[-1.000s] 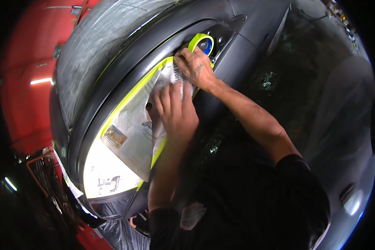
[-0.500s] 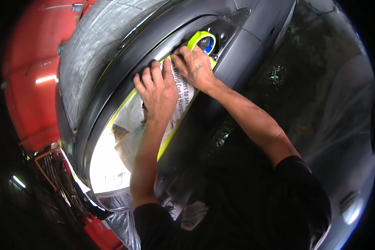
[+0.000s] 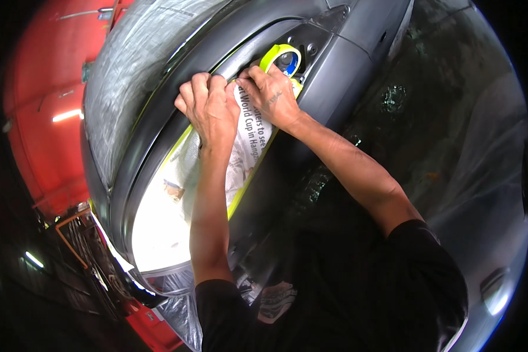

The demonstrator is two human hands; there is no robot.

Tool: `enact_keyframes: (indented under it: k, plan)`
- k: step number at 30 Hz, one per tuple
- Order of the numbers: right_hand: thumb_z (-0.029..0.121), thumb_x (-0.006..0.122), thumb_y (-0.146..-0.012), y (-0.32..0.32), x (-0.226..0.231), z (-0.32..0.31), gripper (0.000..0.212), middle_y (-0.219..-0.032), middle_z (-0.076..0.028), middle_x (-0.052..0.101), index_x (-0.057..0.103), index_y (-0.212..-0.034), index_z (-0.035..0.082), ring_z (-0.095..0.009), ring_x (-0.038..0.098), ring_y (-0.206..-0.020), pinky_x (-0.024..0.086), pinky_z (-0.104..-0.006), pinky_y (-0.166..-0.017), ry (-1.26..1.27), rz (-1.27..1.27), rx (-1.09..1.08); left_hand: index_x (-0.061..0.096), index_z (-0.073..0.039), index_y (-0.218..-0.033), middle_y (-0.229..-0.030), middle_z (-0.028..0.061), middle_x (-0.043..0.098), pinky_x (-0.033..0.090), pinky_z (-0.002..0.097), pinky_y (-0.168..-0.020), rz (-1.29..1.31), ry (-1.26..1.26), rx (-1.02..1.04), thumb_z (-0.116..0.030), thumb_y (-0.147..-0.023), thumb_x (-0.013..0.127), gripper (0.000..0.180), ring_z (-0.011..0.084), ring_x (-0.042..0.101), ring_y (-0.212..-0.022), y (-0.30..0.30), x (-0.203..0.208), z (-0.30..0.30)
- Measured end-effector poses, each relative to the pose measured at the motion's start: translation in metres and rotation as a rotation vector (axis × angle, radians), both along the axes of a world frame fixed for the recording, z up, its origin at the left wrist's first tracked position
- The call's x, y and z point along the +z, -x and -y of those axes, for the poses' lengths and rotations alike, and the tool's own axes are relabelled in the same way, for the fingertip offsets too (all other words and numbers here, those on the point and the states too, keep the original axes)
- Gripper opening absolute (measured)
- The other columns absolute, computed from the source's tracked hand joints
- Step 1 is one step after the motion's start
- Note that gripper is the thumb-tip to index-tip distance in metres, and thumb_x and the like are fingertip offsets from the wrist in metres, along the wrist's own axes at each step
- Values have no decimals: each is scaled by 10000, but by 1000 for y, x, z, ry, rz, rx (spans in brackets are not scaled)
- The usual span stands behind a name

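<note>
A newspaper sheet covers part of an opening in a dark grey car body, its edges bordered by bright yellow-green masking tape. My right hand is closed at the upper end of the sheet, pinching the tape, while its roll with a blue core stands just beyond my fingers. Beside it, my left hand has its fingers bent over the dark rim of the opening, thumb toward the right hand. What the left fingertips grip, if anything, is hidden.
Silvery plastic sheeting covers the surface at the upper left. A red panel stands beyond it. The smooth grey body panel runs along the right of the opening. Bright glare washes out the lower end of the covered area.
My left hand has shifted up and left onto the rim, its fingers more curled. The right hand and tape roll have moved slightly left in the picture.
</note>
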State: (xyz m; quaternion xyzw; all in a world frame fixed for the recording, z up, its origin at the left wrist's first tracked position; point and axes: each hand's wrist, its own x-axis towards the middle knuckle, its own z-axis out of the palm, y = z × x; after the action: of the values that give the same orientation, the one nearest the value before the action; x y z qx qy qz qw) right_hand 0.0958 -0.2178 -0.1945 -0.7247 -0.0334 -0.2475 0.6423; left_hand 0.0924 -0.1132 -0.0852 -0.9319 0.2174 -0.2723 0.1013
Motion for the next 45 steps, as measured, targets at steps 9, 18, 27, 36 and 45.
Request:
enact_keyframes:
  k: [9,18,27,36,45]
  plan:
    - [133,778,-932,11,-22,13,190,-909,-162,718,714,-1085,41,-356,683,-858,541,-456,-769,-148,-19,-51,696,-140,-824,-998,13,596,371,444,-893,11,0,44,-190,-759,896,215,263,543,-993,-4,0,5]
    - [187,803,-910,-3,-18,5,192,-816,-158,676,662,-933,60,-369,664,-819,536,-489,-707,-33,-88,-127,693,-146,-820,-974,18,586,369,455,-876,32,-28,-4,-200,-736,890,222,269,546,-967,-7,-3,7]
    - [236,779,-901,0,-22,6,235,-820,-225,634,644,-975,59,-434,650,-840,529,-535,-773,13,-75,-94,616,-113,-1457,-1452,1,574,267,683,-1177,-202,-674,-211,-148,-958,619,499,277,496,-1400,17,-9,-23]
    - [175,705,-966,29,-60,50,184,-976,-204,696,682,-1121,79,-411,709,-925,581,-517,-796,-74,-47,-144,602,-134,-1480,-1595,-14,512,235,791,-1178,-236,-887,-333,-236,-1026,598,465,379,352,-1548,2,12,-36]
    - [225,708,-999,138,-45,-38,617,-1223,-291,677,470,-1532,27,-465,681,-1068,542,-542,-908,-506,-385,87,553,-93,-1500,-1600,126,486,235,701,-1224,-266,-889,-506,-116,-985,587,517,387,365,-1537,8,7,-24]
